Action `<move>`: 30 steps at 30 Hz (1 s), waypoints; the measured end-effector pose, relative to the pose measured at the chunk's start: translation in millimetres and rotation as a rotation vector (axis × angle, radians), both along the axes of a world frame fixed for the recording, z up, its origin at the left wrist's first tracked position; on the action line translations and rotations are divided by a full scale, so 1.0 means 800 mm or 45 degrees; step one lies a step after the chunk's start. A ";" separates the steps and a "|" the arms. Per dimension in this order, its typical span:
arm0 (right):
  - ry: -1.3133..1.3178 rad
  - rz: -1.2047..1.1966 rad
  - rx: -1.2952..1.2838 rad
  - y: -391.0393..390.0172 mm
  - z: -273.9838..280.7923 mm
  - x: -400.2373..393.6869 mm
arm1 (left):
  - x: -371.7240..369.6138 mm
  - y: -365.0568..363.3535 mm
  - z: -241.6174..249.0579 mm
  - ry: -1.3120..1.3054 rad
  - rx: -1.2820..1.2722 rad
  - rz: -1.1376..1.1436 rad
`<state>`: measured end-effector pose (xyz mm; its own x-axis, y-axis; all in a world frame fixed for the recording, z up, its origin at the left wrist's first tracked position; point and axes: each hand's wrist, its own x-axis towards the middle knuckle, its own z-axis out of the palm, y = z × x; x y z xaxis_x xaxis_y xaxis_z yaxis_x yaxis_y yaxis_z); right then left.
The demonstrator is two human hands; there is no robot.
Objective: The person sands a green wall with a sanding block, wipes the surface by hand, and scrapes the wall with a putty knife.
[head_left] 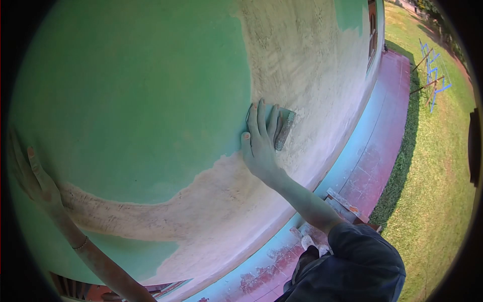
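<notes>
Against the green wall (151, 100), at the edge of its pale patch (297, 60), the right hand (260, 151) holds a flat tool (286, 130) under spread fingers; the left hand (40, 183) rests flat, fingers apart. Uneven pressure could tip the tool and gouge the patch.

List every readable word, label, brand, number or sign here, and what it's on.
None readable.
Wall: patches and marks only, no lettering.
Pad under right hand: no legible print on the part that shows.
Blue frame on grass: too small to tell.
</notes>
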<state>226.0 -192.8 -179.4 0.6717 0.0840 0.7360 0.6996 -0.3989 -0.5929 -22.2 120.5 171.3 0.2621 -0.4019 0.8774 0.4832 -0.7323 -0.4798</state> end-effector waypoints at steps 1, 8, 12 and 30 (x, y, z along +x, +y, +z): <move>-0.019 0.002 0.074 -0.008 0.031 0.017 | -0.003 0.004 0.002 0.009 -0.007 0.002; 0.126 0.086 -0.277 0.021 -0.085 -0.058 | 0.003 -0.011 -0.007 -0.086 -0.107 -0.054; -0.029 0.027 -0.082 0.006 -0.023 0.002 | 0.002 -0.004 -0.002 -0.036 -0.133 -0.077; -0.182 -0.097 0.226 -0.020 0.134 0.079 | 0.012 -0.037 -0.001 0.026 0.024 -0.110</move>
<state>289.2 -209.2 -72.5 0.5589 -0.1019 0.8229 0.7535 -0.3518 -0.5554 -12.7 91.1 170.8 0.2436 -0.4402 0.8642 0.4083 -0.7618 -0.5030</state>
